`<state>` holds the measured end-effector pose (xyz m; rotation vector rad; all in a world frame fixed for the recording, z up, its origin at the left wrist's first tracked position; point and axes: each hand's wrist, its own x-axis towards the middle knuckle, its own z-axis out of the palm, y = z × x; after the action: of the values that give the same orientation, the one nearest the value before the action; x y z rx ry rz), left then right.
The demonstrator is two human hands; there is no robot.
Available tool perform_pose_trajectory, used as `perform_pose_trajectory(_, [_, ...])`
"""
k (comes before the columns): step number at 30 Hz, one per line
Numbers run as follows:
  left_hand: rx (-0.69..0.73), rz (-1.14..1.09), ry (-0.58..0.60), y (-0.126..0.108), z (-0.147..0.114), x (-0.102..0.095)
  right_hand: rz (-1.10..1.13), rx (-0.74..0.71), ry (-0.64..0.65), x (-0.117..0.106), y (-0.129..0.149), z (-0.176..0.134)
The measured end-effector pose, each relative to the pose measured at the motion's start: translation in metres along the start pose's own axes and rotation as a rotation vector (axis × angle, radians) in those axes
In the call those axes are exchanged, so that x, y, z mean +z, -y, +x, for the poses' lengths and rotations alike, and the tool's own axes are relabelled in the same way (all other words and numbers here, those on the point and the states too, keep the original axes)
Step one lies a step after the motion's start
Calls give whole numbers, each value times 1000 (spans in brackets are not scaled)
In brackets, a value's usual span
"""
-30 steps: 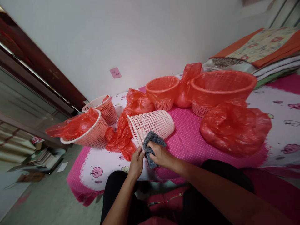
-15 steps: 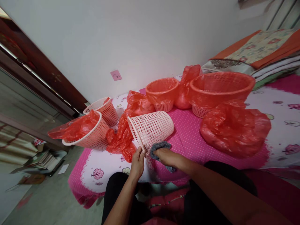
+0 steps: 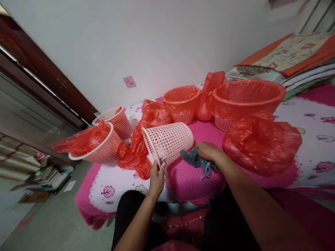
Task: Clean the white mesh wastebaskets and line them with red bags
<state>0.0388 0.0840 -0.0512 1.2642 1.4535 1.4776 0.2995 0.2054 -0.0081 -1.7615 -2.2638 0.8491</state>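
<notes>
A white perforated plastic wastebasket [image 3: 171, 141] lies on its side on the pink bedspread, its open mouth turned to the left. My left hand [image 3: 157, 177] grips the near part of its rim, thumb and fingers closed over the edge. My right hand [image 3: 208, 151] is closed on a grey cloth [image 3: 196, 160], just off the basket's base end. The cloth hangs down from my fingers, its left tip close to the basket's side. Crumpled red plastic bags [image 3: 136, 157] lie left of the basket, partly behind it.
Two baskets with red bags, one tilted [image 3: 104, 150] and one behind [image 3: 117, 122], are at the left. Red-lined baskets [image 3: 181, 99] [image 3: 248, 94] line the wall. A puffed red bag [image 3: 261, 146] sits at the right. Folded bedding [image 3: 288, 59] is stacked at the back right.
My right hand has moved right with the cloth, away from the basket's side near the rim toward its base. My left hand still holds the rim, and the basket has barely moved.
</notes>
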Motion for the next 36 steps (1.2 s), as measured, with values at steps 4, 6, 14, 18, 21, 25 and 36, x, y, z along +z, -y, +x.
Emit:
perform_pose_trajectory(4, [-11,-49,-57,3,11,11,-152,102,-55,-17,-20,5])
perform_pose_trajectory(6, [-8,-58,-92,-2,16,10,-185,125,-71,-19,-25,6])
perform_pose_trajectory(14, [265,340,22,-81,14,-35,-269,208,-123,-39,-47,3])
perform_pose_trajectory(18, [430,751,177,-120,2,-42,-271,221,-112,-38,-47,3])
perform_pose_trajectory(21, [453,951,304,-125,-5,-32,-267,209,-105,-35,-42,2])
perform_pose_trajectory(25, [392,1184,492,-115,-12,-11,-260,209,-82,-35,-37,0])
perform_pose_trajectory(36, [360,1376,601,-143,-11,-15,-118,133,-300,-35,-40,10])
